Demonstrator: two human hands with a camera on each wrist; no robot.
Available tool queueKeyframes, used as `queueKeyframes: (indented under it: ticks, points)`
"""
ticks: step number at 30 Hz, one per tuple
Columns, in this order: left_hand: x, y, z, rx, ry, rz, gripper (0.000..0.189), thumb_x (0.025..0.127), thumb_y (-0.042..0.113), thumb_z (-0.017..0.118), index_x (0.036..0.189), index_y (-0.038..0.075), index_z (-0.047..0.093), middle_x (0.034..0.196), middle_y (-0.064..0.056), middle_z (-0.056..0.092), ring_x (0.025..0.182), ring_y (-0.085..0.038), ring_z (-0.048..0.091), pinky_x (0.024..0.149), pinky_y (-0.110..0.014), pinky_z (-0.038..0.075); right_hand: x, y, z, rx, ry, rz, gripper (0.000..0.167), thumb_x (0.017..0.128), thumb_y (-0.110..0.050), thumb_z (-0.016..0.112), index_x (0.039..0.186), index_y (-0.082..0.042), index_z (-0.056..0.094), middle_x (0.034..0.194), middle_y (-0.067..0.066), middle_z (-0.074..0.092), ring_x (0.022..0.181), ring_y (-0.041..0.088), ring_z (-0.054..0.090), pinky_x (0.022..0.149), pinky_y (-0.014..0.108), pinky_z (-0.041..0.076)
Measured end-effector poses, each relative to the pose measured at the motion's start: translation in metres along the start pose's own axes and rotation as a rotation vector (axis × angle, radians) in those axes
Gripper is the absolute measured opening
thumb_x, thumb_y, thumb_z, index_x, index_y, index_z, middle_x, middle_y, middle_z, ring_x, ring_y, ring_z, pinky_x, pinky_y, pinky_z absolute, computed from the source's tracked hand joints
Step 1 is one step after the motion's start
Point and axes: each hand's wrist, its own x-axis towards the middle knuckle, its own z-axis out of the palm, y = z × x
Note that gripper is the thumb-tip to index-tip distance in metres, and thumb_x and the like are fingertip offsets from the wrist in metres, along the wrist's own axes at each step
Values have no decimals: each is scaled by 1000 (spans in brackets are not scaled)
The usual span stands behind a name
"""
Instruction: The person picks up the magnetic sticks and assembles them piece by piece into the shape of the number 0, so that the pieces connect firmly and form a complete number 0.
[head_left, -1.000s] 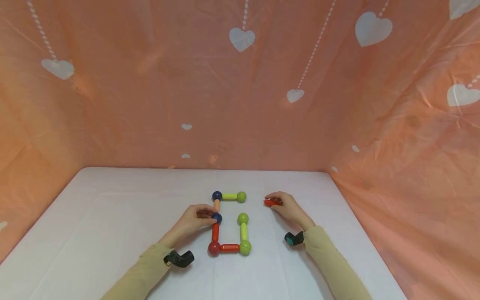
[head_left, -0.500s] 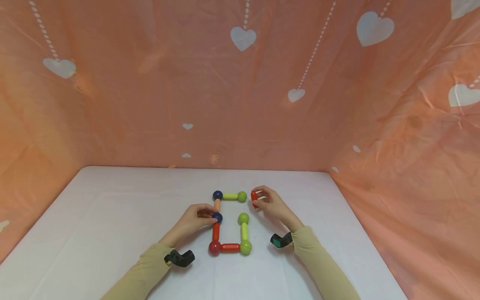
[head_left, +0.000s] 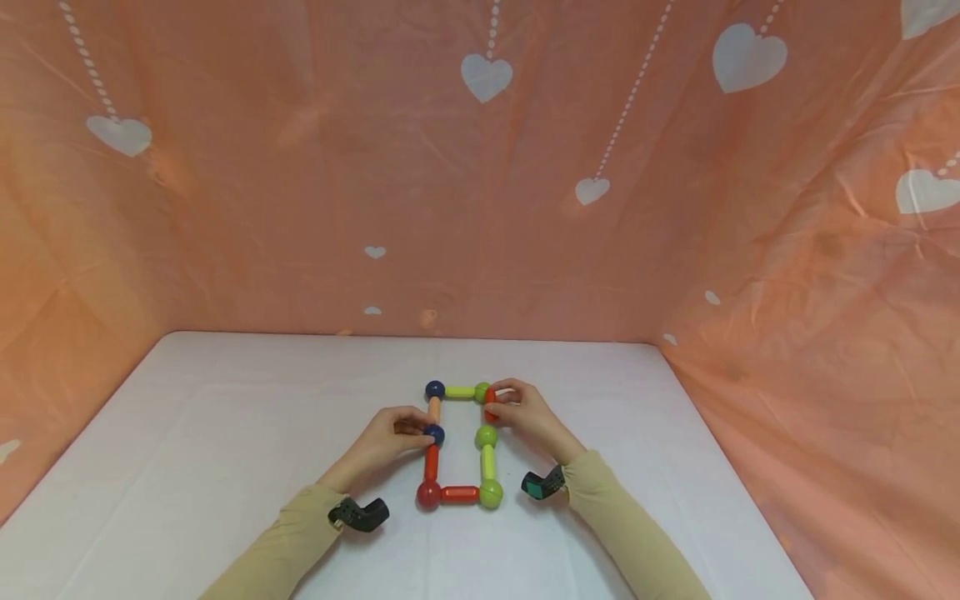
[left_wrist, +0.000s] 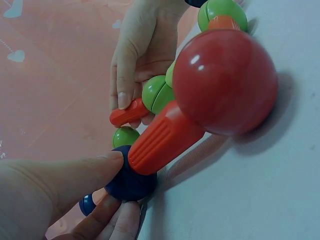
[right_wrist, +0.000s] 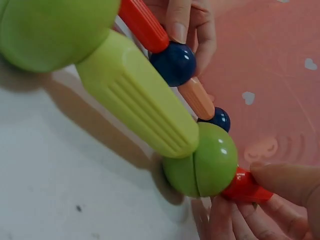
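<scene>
My left hand point(head_left: 386, 437) pinches the nearer blue ball point(head_left: 435, 434) between thumb and fingers. That ball joins a red rod point(left_wrist: 167, 137) to a peach rod point(head_left: 434, 408), which runs back to a farther blue ball point(head_left: 434, 389). In my right hand point(head_left: 528, 414) a short red rod point(right_wrist: 246, 186) is pinched, lying along the gap on the right side of the frame. One end meets the middle green ball point(right_wrist: 202, 160) in the right wrist view. Whether its other end touches the far green ball point(head_left: 482, 392) cannot be told.
A red ball point(head_left: 428, 495), another red rod point(head_left: 460, 495) and a green ball point(head_left: 491, 494) form the near side. Yellow-green rods lie on the right point(head_left: 488, 463) and far sides. The white table point(head_left: 247, 417) is backed by an orange curtain with hearts point(head_left: 420, 183).
My right hand has moved left with the red rod, turning it from crosswise to lengthwise and bringing it between the two green balls. The left hand stays on the blue ball.
</scene>
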Motion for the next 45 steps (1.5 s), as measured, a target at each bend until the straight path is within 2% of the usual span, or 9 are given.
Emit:
queueKeyframes:
  ticks: [5, 17, 25, 35, 39, 45]
  points:
    - [0, 0, 0, 7, 5, -5, 23, 82, 8, 75, 104, 6, 69, 96, -2, 66, 88, -18, 61, 84, -33, 53, 0, -1, 4, 24, -7, 16, 40, 87, -5, 68, 122, 5, 50, 96, 13, 66, 79, 18, 66, 74, 33, 57]
    - [-1, 0, 0, 14, 9, 4, 23, 82, 7, 75, 104, 6, 69, 96, -2, 66, 88, -18, 61, 84, -34, 53, -2, -2, 10, -2, 23, 103, 37, 88, -11, 70, 114, 9, 52, 95, 14, 68, 80, 17, 66, 75, 31, 57]
    - [-1, 0, 0, -4, -2, 20, 23, 82, 6, 75, 104, 5, 69, 95, -3, 66, 86, -18, 62, 81, -32, 53, -2, -4, 13, -5, 68, 153, 34, 86, -10, 71, 109, 9, 53, 90, 13, 68, 78, 16, 66, 74, 29, 57]
    - [0, 0, 2, -6, 10, 7, 22, 83, 8, 75, 104, 6, 68, 94, -2, 66, 87, -18, 62, 83, -34, 53, 0, -8, 14, -71, 125, 157, 31, 84, -10, 74, 103, 9, 59, 89, 13, 67, 75, 16, 66, 68, 30, 58]
    - [-3, 4, 4, 18, 50, -11, 21, 82, 7, 75, 102, 7, 69, 92, -2, 65, 86, -18, 61, 81, -34, 53, -2, -9, 13, -89, 112, 143, 32, 84, -11, 73, 105, 9, 59, 89, 13, 67, 73, 16, 66, 67, 32, 58]
    - [-5, 9, 8, 59, 107, -66, 22, 79, 13, 79, 98, 10, 69, 88, 1, 63, 81, -16, 59, 74, -31, 52, -9, -5, 9, -93, 32, 110, 36, 87, -11, 69, 115, 9, 58, 90, 12, 68, 75, 16, 65, 69, 31, 58]
